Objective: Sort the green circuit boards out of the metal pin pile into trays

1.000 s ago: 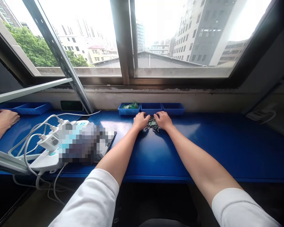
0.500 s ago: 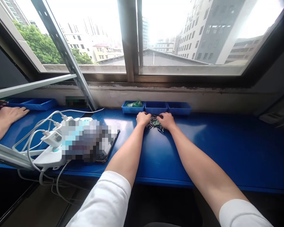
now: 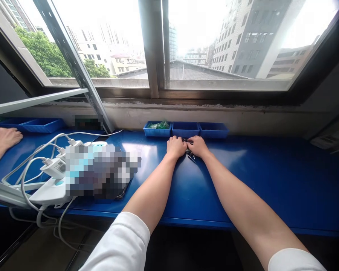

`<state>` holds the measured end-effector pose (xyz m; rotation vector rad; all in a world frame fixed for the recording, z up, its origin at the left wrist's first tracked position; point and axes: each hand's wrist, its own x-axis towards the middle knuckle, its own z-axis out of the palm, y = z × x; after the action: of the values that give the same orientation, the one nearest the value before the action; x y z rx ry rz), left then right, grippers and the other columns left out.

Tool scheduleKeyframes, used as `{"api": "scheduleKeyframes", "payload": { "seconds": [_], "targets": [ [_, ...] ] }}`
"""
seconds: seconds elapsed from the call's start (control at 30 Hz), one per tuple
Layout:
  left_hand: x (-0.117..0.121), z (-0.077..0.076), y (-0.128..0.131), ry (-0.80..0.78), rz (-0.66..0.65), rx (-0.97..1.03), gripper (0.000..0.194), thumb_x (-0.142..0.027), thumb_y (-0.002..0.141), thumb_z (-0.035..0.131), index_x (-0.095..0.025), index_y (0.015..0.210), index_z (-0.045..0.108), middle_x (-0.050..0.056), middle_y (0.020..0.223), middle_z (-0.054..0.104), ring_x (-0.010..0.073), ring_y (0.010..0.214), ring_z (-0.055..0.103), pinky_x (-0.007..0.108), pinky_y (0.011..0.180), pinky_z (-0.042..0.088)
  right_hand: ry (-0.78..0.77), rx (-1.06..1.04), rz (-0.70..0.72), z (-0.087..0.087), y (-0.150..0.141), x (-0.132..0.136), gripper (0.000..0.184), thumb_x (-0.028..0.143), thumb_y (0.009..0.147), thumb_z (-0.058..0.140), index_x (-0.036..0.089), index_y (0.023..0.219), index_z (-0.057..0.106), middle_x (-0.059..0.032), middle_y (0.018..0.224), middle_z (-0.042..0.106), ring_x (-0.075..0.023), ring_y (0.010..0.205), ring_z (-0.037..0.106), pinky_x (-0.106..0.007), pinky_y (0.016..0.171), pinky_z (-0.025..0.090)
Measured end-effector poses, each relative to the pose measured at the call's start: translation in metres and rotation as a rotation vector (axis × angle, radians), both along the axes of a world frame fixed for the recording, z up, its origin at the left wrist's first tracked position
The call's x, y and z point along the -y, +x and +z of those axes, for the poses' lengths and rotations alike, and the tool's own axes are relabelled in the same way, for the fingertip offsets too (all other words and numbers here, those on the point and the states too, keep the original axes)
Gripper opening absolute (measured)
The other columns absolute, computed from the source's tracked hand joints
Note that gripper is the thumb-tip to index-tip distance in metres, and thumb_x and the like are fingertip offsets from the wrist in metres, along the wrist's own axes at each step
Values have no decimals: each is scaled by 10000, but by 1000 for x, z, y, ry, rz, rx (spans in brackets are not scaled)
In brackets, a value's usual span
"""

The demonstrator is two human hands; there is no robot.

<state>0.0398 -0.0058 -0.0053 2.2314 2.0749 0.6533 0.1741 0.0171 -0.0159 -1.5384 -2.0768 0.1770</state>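
My left hand (image 3: 176,147) and my right hand (image 3: 198,146) are nearly together on the blue table. Their curled fingers close in from both sides on a heap of small slim dark metal pieces (image 3: 191,156), which look like screws. Most of the heap is hidden under the fingers; a few pieces stick out below, between the hands. Just behind the hands stand three blue bins in a row. The left bin (image 3: 157,134) holds green items, the middle bin (image 3: 185,134) is in the centre, and the right bin (image 3: 214,136) has a few dark bits inside.
To the left, a white power strip (image 3: 49,192) with chargers and cables lies beside a blurred-out device. A metal frame post (image 3: 73,56) rises there. Another person's hand (image 3: 5,137) rests near more blue bins (image 3: 43,130). A window ledge runs behind.
My left hand has moved right and turned over the heap, close to my right hand. The heap is now mostly covered. The other person's hand has shifted left in view.
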Motion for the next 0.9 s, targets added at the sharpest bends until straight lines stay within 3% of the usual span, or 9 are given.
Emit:
{"api": "scheduleKeyframes", "payload": {
  "seconds": [0.13,0.37,0.63,0.77,0.9],
  "targets": [
    [-2,-2,-1,16,-31,17,409,-363,862,372,-147,1109,615,153,1166,575,308,1104,497,423,915,419,15,-31,-17,-1,0,-2,271,290,849,596,100,1013,698,-123,1068,623,-225,1008,569,-282,940,416],
    [-5,-4,-2,10,-84,31,401,-358,869,380,-158,1129,612,146,1179,572,306,1121,489,423,919,416,13,-118,-21,2,0,0,113,223,814,626,175,834,727,-54,911,656,-181,894,599,-255,865,445],
    [4,2,-1,95,-132,48,321,-286,887,382,-257,1067,646,77,1179,587,252,1142,475,429,956,355,56,-162,25,-1,3,0,136,235,828,598,213,857,729,-38,932,650,-200,957,552,-287,904,424],
    [7,5,-2,144,-159,93,300,-280,900,380,-250,974,670,68,1118,614,236,1103,500,423,933,339,162,-194,8,4,2,5,155,258,846,580,219,874,728,-40,911,644,-209,950,529,-297,897,423],
    [8,9,-1,162,-158,136,281,-260,900,390,-254,1004,652,58,1108,626,220,1095,509,395,912,333,205,-277,37,12,-3,11,186,295,878,541,213,865,707,-38,872,649,-200,902,550,-290,853,442]
  ]
}}
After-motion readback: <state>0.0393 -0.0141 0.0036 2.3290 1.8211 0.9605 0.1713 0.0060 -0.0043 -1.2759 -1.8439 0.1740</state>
